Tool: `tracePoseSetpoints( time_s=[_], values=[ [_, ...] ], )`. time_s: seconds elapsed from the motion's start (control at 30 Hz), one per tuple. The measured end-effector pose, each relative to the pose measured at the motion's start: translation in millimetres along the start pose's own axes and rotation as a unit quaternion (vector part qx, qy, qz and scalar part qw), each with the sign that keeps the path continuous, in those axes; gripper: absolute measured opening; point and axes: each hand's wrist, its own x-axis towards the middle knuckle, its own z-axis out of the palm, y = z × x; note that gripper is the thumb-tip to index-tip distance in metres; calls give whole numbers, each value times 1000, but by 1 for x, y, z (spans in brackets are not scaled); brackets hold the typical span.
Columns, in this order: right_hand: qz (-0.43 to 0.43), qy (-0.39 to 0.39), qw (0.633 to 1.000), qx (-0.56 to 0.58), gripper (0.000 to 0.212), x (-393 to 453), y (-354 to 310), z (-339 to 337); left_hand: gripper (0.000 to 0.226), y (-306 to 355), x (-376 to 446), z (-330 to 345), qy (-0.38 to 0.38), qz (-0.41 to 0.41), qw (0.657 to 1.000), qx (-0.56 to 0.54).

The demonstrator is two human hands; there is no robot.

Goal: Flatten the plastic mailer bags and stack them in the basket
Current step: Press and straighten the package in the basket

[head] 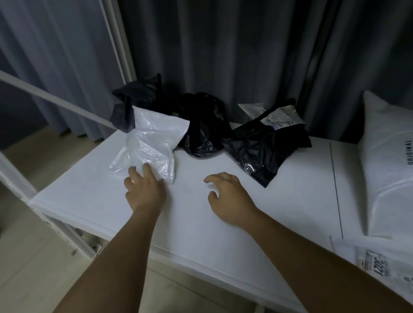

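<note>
The left hand (144, 187) lay at centre-left of the frame with its fingers (147, 169) extended and resting on the near edge of a white mailer bag (150, 143); they were not curled round it, and nothing was held. The right hand (227, 195) hovered at the centre of the frame over bare worktop (235, 230), fingers loosely spread and half bent, holding nothing and clear of every bag.

The white mailer bag lay on the worktop directly beyond the left fingers, its long axis running from those fingers up and away towards the upper middle of the frame. The left hand was plainly the nearer; the right stood well apart to the right of the bag. In my judgement any flattening stroke would run along that axis, away from the person.

The bag was thin, glossy, translucent-white film, crumpled and puffed, with a folded far end. Behind it sat a dark crumpled bag (138, 99); to its right, touching it, a black crumpled bag (203, 126); further right a black mailer bag (266, 143), creased, shiny and bearing a white label. A large smooth white mailer (405, 171) printed "ORIGINAL" lay flat at the right edge, with a labelled one (396, 273) at lower right. No basket was visible.
</note>
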Motion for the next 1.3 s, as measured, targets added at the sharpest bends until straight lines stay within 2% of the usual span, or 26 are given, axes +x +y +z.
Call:
tracePoseSetpoints(
  time_s=[0.13,0.2,0.47,0.57,0.63,0.7,0.83,0.93,1.0,1.13,1.3],
  values=[
    [-10,-5,1000,-9,41,-18,-4,-13,60,10,-15,-7,-29,74,996,50],
    [-12,-6,1000,-17,41,-20,-2,-17,69,16,-18,-9,-41,86,994,52],
    [-4,-5,999,42,42,30,-18,11,90,-3,19,-15,-42,13,999,-22],
    [43,-29,991,125,62,59,-34,30,88,-15,35,-15,-57,6,996,-69],
    [95,-69,972,202,74,77,-49,47,81,-27,44,-11,-70,-5,993,-91],
    [129,-63,953,266,78,85,-57,58,74,-32,44,-8,-85,-12,991,-98],
    [143,45,925,350,58,81,-65,77,58,-37,28,-8,-40,1,998,-54],
    [147,79,905,390,46,58,-60,74,49,-35,5,-15,5,7,998,-61],
    [138,96,900,401,41,37,-54,58,46,-33,-12,-22,-1,14,995,-94],
    [97,111,916,373,34,-9,-42,15,48,-13,-49,-43,-11,22,979,-203],
    [51,143,937,314,33,-79,-28,-46,52,44,-112,-88,60,107,949,-289]
  ],
)
